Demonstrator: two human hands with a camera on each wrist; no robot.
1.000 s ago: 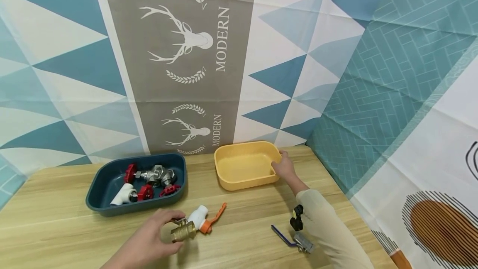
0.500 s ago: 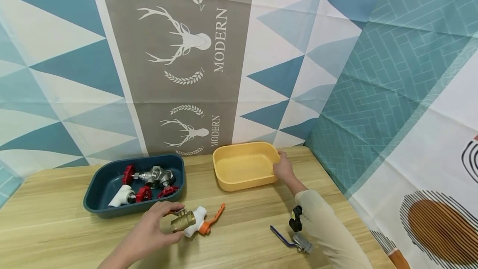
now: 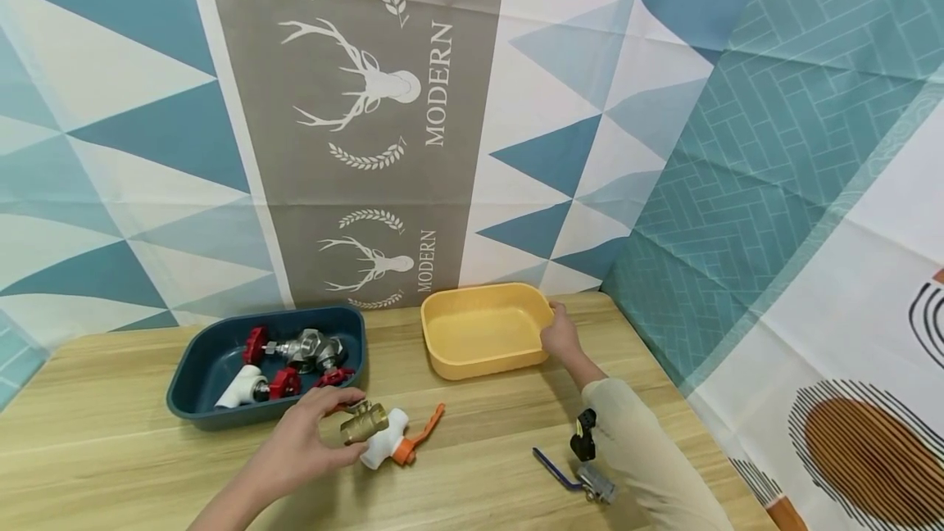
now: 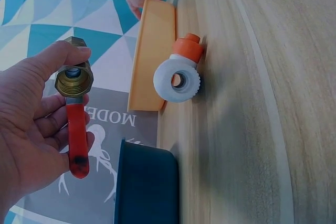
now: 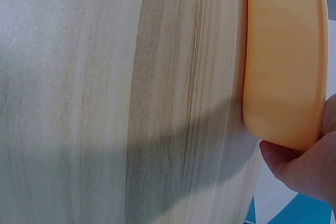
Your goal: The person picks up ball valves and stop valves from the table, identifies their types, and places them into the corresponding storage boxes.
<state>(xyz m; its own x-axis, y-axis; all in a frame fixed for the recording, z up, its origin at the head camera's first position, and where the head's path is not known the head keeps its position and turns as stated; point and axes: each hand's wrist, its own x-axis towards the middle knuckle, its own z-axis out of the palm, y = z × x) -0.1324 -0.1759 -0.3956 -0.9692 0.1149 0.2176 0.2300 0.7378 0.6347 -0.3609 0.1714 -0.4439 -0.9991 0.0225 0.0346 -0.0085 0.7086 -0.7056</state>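
Observation:
My left hand (image 3: 306, 445) pinches a brass ball valve (image 3: 361, 424) above the table, thumb and fingers on its body. In the left wrist view its red lever handle (image 4: 77, 137) hangs down beside the fingers and its threaded mouth faces the camera. Just past it on the table lies a white plastic valve (image 3: 379, 441) with an orange lever. My right hand (image 3: 562, 336) grips the right end of a yellow plastic bin (image 3: 487, 365); the right wrist view shows the thumb against the outer wall and the other fingers largely hidden. No items show inside this bin.
A dark blue bin (image 3: 243, 415) at the left holds several metal and white valves with red handwheels. Near my right sleeve lie a grey metal valve (image 3: 596, 483) with a blue lever and a small black device (image 3: 583, 435). Patterned cloth hangs behind the table (image 3: 450, 498).
My left hand has lifted slightly with the brass valve, which tilts more, uncovering more of the white valve. The right hand keeps its place on the yellow bin.

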